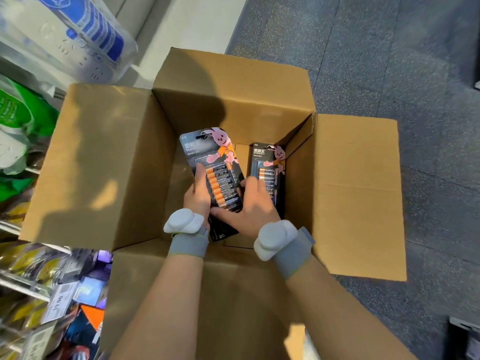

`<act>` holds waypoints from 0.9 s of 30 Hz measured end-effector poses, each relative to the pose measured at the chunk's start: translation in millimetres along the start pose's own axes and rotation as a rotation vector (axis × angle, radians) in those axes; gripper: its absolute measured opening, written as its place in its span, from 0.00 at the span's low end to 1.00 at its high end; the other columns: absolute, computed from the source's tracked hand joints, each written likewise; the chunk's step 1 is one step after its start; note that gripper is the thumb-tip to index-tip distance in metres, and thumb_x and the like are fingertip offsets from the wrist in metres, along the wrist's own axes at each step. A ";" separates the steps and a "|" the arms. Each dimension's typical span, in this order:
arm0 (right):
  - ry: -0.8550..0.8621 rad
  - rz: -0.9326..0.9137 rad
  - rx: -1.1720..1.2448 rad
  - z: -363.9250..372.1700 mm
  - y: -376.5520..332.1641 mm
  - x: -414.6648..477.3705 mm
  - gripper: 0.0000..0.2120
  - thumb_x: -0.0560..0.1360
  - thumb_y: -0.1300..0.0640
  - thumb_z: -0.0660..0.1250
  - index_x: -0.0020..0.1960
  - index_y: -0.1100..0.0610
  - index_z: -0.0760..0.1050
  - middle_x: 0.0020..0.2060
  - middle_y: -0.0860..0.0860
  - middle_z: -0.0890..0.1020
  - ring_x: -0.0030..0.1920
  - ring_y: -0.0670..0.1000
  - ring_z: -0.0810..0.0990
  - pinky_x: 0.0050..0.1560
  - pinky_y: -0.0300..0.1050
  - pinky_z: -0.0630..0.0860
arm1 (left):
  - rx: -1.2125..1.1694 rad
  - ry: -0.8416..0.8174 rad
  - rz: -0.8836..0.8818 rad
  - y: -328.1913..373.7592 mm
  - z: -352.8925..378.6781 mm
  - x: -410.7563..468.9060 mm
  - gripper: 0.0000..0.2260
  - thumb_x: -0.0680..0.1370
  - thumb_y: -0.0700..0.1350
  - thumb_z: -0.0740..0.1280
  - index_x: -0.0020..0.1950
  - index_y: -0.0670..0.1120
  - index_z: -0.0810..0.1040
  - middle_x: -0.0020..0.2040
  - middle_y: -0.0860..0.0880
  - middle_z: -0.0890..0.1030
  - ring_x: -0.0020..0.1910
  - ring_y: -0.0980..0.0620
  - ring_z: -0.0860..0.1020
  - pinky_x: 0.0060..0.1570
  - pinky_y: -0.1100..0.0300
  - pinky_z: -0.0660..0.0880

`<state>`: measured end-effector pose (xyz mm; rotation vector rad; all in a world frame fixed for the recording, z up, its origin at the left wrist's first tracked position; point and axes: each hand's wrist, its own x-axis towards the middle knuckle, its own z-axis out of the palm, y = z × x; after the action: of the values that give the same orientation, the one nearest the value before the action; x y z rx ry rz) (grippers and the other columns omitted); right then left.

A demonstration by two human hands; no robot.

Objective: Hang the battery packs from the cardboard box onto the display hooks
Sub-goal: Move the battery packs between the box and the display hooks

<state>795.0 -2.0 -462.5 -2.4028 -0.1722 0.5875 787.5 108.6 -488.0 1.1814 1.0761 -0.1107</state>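
Both my hands reach down into an open cardboard box (233, 100) on the floor. A black battery pack (207, 154) with orange cells and a pink rabbit on its card is lifted inside the box. My left hand (198, 196) grips its left edge, thumb over the front. My right hand (249, 206) holds its lower right edge, with the thumb under the bottom of the cells. A second battery pack (268, 162) of the same kind lies against the box's right wall, partly behind my right hand. No display hooks are clearly in view.
Shelves (39, 294) with packaged goods and price tags run along the left edge. Plastic-wrapped blue-and-white goods (78, 35) and green packages (18, 113) sit at upper left. The box flaps spread left, right and toward me. Grey speckled floor (389, 61) lies to the right.
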 end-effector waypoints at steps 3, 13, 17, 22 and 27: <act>-0.055 0.093 0.247 -12.1 -2.7 10.1 0.25 0.70 0.43 0.73 0.53 0.58 0.67 0.51 0.56 0.73 0.51 0.54 0.74 0.51 0.45 0.71 | -0.072 -0.068 0.022 -4.0 -9.2 3.5 0.39 0.63 0.75 0.67 0.58 0.45 0.82 0.52 0.42 0.84 0.53 0.42 0.83 0.62 0.45 0.75; -0.066 0.271 0.479 -22.7 -41.4 30.7 0.19 0.76 0.43 0.66 0.55 0.56 0.66 0.43 0.49 0.75 0.45 0.53 0.74 0.47 0.42 0.68 | -0.085 -0.048 -0.083 23.8 -17.0 -23.2 0.25 0.74 0.63 0.66 0.55 0.43 0.81 0.48 0.42 0.85 0.49 0.42 0.83 0.58 0.48 0.77; -0.162 0.281 0.454 -23.7 -54.0 27.5 0.21 0.76 0.42 0.65 0.55 0.60 0.70 0.42 0.51 0.76 0.43 0.54 0.74 0.43 0.43 0.67 | -0.039 0.009 -0.088 32.4 -28.8 -31.1 0.23 0.74 0.64 0.65 0.50 0.43 0.82 0.46 0.42 0.85 0.46 0.43 0.83 0.51 0.54 0.78; -0.191 0.273 0.457 -18.5 -72.2 9.0 0.22 0.75 0.40 0.66 0.53 0.60 0.71 0.41 0.52 0.77 0.43 0.54 0.75 0.46 0.44 0.71 | -0.036 0.035 -0.077 39.6 -48.0 -46.7 0.27 0.70 0.67 0.68 0.52 0.44 0.82 0.48 0.41 0.85 0.49 0.41 0.83 0.58 0.47 0.77; -0.200 0.275 0.503 -12.1 -94.3 -8.2 0.28 0.71 0.37 0.67 0.55 0.60 0.72 0.50 0.60 0.81 0.49 0.61 0.81 0.55 0.58 0.78 | 0.003 0.056 -0.105 55.0 -67.4 -67.0 0.24 0.75 0.65 0.64 0.50 0.44 0.81 0.41 0.45 0.83 0.40 0.46 0.81 0.42 0.57 0.77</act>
<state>795.5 62.5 -392.2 -1.8887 0.2052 0.8813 742.2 155.8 -399.8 1.1363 1.1877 -0.1618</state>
